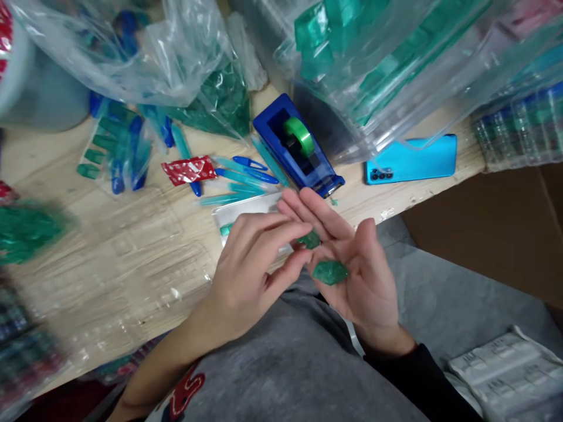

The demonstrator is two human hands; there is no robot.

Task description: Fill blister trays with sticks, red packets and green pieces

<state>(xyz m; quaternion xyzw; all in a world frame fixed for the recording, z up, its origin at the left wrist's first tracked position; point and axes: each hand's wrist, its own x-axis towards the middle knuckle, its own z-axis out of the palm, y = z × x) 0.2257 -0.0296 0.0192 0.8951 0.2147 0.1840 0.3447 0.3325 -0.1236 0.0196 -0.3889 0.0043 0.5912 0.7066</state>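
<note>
My left hand (255,264) has its index finger and thumb curled together in a pinch. At their tips is a small green translucent piece (309,239), partly hidden by the fingers and over my other palm. My right hand (347,258) lies palm up beneath it, its fingers stretched out and thumb apart. A second green translucent piece (329,272) rests loose on this palm. Behind the hands a shallow clear tray (229,212) sits at the table edge, with a bit of green in it. What exactly the green pieces are, I cannot make out.
A blue tape dispenser (325,176) with green tape stands behind my right fingers. Blue pens (250,173), a red packet (189,170) and a blue phone (411,159) lie on the wooden table (132,258). Behind are plastic bags (176,53) and a clear box (352,111) holding green pieces.
</note>
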